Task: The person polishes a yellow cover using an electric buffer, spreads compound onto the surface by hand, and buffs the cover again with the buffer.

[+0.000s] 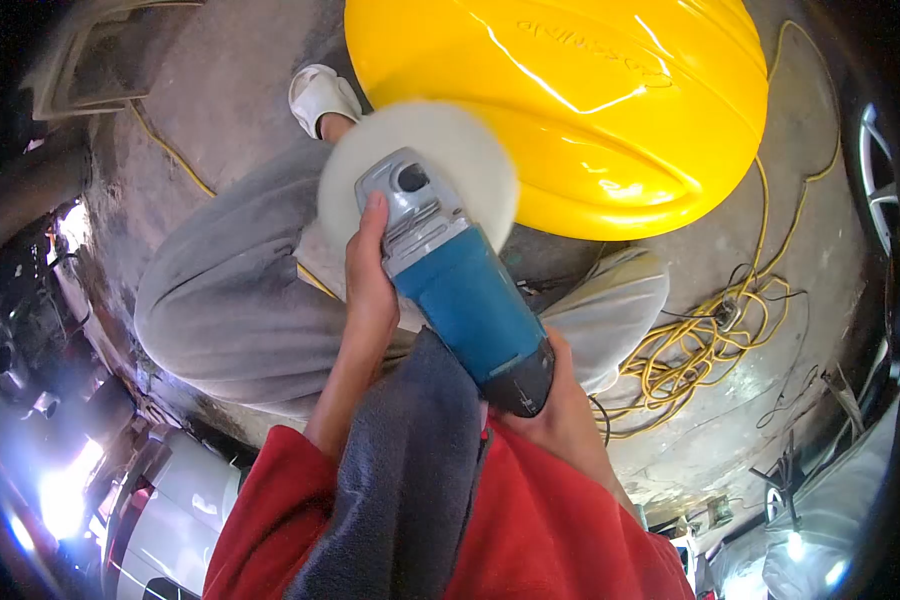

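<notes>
Between both my hands is a blue power polisher (470,300) with a silver metal head and a black rear end. A round white polishing pad (475,150) sits under its head, its rim looking blurred. My left hand (372,270) grips the metal head from the left, thumb lying along its top. Around the rear of the body, my right hand (560,395) is closed, its fingers mostly hidden below. Just beyond the pad lies a glossy yellow curved panel (610,120); the pad overlaps its lower left edge in view, but contact I cannot tell.
A tangled yellow cord (690,350) lies on the concrete floor (240,60) to the right. My bent legs in grey trousers (240,290) flank the tool. A dark grey cloth (400,480) hangs over my red top. A white car part (175,510) stands at the lower left.
</notes>
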`<action>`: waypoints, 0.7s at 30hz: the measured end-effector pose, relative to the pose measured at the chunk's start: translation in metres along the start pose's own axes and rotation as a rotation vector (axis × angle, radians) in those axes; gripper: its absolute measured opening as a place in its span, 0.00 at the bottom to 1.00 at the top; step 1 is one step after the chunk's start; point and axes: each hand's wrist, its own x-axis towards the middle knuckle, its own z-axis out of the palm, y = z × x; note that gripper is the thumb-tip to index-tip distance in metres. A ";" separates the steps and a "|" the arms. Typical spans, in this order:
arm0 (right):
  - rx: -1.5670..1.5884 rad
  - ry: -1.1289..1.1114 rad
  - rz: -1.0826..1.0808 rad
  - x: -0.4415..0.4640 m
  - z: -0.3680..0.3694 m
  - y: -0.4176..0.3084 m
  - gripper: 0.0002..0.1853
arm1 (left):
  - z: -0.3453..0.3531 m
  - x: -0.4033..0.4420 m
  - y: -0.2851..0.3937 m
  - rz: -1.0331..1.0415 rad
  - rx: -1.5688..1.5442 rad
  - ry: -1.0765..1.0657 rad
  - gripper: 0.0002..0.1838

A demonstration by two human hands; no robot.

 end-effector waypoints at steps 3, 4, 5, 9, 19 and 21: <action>-0.024 -0.047 0.021 0.000 0.000 -0.006 0.54 | 0.005 -0.009 0.009 0.034 0.018 0.004 0.30; -0.011 -0.021 -0.004 0.002 0.001 -0.009 0.53 | 0.005 -0.005 0.009 0.032 0.019 0.008 0.30; 0.002 0.006 -0.031 0.004 0.003 -0.011 0.52 | 0.006 0.004 0.009 0.060 0.025 0.008 0.30; 0.025 0.048 -0.055 0.013 0.000 -0.015 0.51 | 0.001 0.011 0.007 0.055 -0.013 -0.016 0.30; -0.008 0.197 -0.086 -0.040 -0.043 0.101 0.51 | 0.063 -0.058 -0.079 0.039 0.390 -0.091 0.35; 0.044 0.298 -0.153 -0.053 -0.046 0.135 0.53 | 0.102 -0.072 -0.085 0.074 0.541 -0.208 0.34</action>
